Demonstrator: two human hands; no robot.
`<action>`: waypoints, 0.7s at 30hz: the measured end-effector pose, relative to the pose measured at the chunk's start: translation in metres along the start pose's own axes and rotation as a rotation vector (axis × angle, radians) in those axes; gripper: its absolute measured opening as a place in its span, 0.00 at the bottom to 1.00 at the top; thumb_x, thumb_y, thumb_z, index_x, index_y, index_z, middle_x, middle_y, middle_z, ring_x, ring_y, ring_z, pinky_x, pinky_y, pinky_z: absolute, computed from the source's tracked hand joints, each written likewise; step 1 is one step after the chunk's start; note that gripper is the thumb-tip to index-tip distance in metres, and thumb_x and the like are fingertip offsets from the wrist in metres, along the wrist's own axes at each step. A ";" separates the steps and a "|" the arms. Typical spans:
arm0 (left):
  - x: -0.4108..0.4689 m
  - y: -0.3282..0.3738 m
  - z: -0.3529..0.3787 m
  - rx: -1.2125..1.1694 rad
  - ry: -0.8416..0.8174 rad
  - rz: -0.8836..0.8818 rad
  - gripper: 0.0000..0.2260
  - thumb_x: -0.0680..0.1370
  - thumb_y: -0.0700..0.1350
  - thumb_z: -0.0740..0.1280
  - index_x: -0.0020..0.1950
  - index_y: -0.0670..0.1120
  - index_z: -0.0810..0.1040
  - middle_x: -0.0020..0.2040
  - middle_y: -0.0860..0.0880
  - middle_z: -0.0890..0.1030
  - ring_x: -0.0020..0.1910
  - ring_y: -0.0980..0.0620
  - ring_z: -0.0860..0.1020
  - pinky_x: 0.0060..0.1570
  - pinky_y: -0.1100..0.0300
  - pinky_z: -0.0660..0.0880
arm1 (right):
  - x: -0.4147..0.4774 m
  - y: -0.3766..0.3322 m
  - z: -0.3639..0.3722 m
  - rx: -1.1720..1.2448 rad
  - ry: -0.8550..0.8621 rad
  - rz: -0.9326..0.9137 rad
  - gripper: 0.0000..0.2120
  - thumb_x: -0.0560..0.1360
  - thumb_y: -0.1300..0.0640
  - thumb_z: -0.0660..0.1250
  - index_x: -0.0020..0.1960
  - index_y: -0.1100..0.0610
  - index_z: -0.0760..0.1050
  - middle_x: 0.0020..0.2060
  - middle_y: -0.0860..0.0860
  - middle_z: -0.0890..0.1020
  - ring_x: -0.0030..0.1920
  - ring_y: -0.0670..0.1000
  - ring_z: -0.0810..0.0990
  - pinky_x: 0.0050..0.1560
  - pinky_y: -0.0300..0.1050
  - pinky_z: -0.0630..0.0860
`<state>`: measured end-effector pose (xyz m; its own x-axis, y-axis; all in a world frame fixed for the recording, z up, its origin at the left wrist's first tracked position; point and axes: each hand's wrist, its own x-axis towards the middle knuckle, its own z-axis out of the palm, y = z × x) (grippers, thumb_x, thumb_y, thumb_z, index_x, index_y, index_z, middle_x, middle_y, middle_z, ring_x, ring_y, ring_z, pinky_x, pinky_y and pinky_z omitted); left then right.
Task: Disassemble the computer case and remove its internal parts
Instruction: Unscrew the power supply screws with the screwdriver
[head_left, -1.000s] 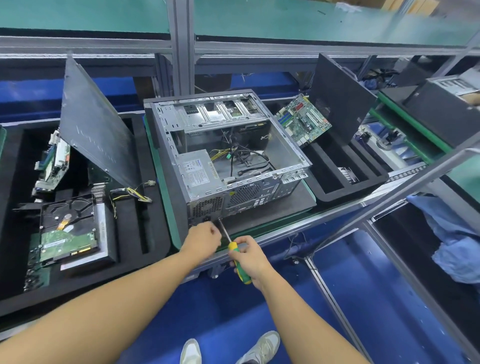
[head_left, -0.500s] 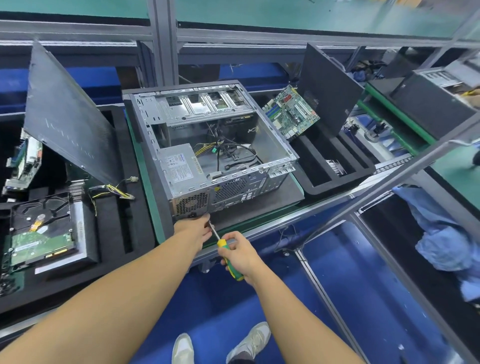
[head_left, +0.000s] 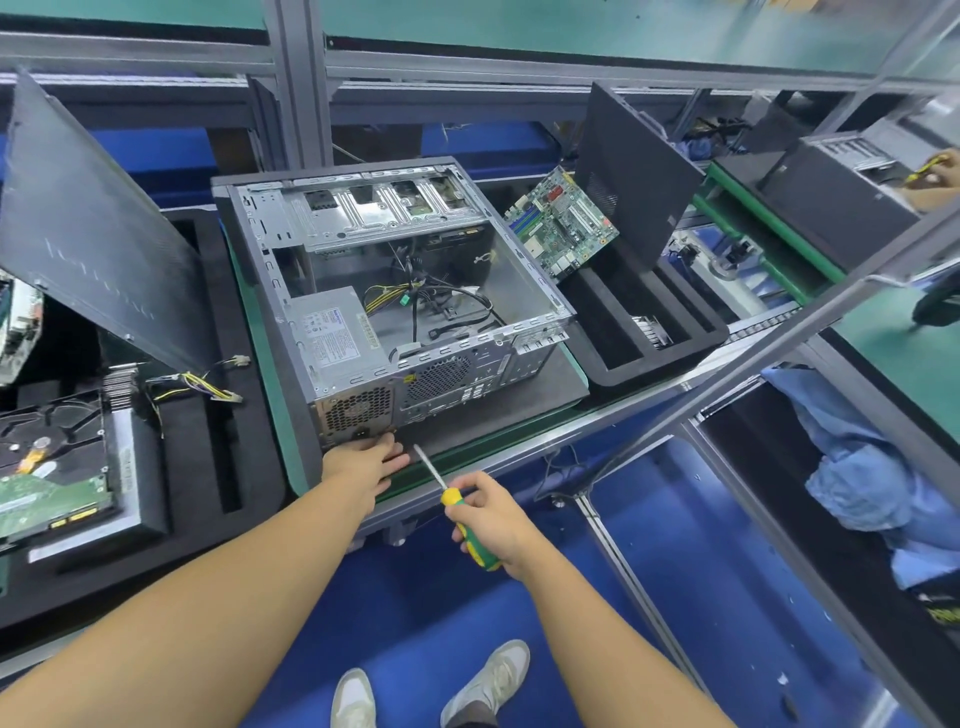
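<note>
An open grey computer case (head_left: 524, 280) lies on its side on a dark mat. Inside it sit a silver power supply (head_left: 337, 332) at the near left and loose black and yellow cables (head_left: 431, 306). My left hand (head_left: 366, 462) rests with straight fingers against the case's rear bottom corner, below the power supply's vent. My right hand (head_left: 491, 519) grips a screwdriver (head_left: 457, 512) with a green and yellow handle. Its tip points up-left, a short way from the case.
A black foam tray (head_left: 197, 467) on the left holds a hard drive (head_left: 49, 467) and a leaning side panel (head_left: 98, 234). Another tray (head_left: 670, 353) on the right holds a motherboard (head_left: 563, 223) and a panel (head_left: 634, 166). A metal rail (head_left: 727, 364) slants across the right.
My right hand has drawn the screwdriver back and to the right, away from the case's rear. My left hand's fingers have straightened against the case's corner.
</note>
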<state>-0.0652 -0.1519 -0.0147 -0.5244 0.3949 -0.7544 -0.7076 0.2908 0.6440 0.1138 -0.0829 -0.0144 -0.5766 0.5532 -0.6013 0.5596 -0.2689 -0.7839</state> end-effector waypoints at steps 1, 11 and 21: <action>-0.002 -0.001 -0.003 0.035 -0.048 0.012 0.02 0.81 0.41 0.68 0.53 0.44 0.78 0.50 0.47 0.85 0.48 0.49 0.84 0.59 0.52 0.73 | 0.000 0.000 -0.003 0.047 0.033 -0.012 0.08 0.77 0.60 0.67 0.56 0.54 0.74 0.42 0.53 0.78 0.34 0.48 0.78 0.35 0.44 0.77; -0.054 0.031 0.070 0.227 -0.490 0.334 0.06 0.80 0.37 0.67 0.53 0.40 0.84 0.49 0.42 0.86 0.47 0.47 0.84 0.54 0.53 0.81 | 0.000 -0.053 -0.019 0.459 0.252 -0.173 0.08 0.78 0.51 0.69 0.47 0.56 0.76 0.30 0.48 0.75 0.27 0.47 0.71 0.29 0.44 0.72; -0.075 0.061 0.157 0.165 -0.613 0.324 0.06 0.80 0.35 0.67 0.55 0.35 0.82 0.38 0.37 0.82 0.33 0.46 0.81 0.34 0.56 0.81 | 0.005 -0.092 -0.102 0.823 0.238 -0.240 0.07 0.81 0.56 0.67 0.47 0.58 0.79 0.31 0.49 0.74 0.28 0.46 0.70 0.29 0.41 0.72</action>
<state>0.0053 -0.0264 0.1008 -0.3012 0.8887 -0.3457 -0.4547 0.1849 0.8712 0.1201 0.0248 0.0701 -0.4331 0.7918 -0.4306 -0.2179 -0.5556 -0.8024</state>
